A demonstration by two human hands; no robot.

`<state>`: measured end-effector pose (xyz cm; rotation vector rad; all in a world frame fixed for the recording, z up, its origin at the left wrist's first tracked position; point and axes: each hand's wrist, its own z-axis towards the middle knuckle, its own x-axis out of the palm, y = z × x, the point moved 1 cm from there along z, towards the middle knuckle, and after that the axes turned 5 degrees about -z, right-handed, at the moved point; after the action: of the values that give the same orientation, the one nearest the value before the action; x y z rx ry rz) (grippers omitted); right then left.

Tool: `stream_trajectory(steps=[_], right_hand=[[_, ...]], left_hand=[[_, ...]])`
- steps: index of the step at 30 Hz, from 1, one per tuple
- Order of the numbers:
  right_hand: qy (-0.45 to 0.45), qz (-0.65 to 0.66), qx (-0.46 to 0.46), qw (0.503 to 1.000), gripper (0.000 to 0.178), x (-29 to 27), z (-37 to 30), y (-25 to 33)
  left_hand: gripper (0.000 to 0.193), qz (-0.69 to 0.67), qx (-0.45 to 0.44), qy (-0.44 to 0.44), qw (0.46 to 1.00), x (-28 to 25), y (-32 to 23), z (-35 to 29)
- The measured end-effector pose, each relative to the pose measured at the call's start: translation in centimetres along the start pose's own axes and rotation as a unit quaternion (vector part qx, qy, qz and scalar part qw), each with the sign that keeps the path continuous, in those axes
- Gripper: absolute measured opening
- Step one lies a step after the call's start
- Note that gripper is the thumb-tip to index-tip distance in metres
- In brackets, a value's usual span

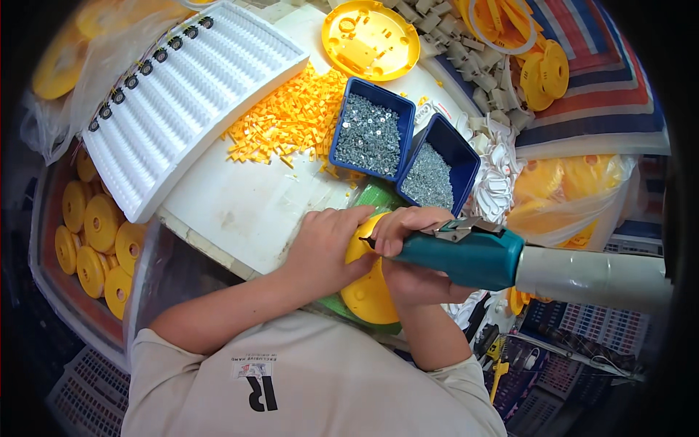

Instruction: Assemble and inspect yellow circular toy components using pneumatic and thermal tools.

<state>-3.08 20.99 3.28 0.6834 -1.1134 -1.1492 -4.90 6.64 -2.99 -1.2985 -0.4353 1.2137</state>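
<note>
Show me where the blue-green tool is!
In the head view, right of centre, the blue-green tool is in the person's right hand, its front end by the yellow part that the left hand holds.

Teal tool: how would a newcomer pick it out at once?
From the white tabletop, find the two blue bins of small metal parts. Just below them in the picture, the right hand grips the teal tool. Its teal colour and thick white sleeve set it apart from the yellow part at its tip.
</note>
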Motion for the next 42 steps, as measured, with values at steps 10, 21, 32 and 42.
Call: stream_trajectory(steps=[10, 21, 32, 42], right_hand=[[-0.025, -0.042, -0.078, 0.996, 0.103, -1.6, 1.4, 4.1], [-0.130, -0.012, -0.052, 0.990, 0.100, -5.3, 2.3, 1.7], [-0.125, -0.028, -0.060, 0.990, 0.099, -5.8, 1.8, -0.7], [-0.162, -0.039, -0.118, 0.979, 0.102, -8.0, -0.4, 7.1]], left_hand=[[0.067, 0.023, -0.010, 0.054, 0.998, -0.8, -0.9, 1.4], [0.047, 0.006, 0.053, 0.102, 0.993, 2.5, -1.1, 6.4], [0.046, 0.010, 0.034, 0.119, 0.992, 2.1, -1.1, 6.4], [0.041, 0.149, 0.203, 0.186, 0.950, 3.2, -3.8, 8.5]])
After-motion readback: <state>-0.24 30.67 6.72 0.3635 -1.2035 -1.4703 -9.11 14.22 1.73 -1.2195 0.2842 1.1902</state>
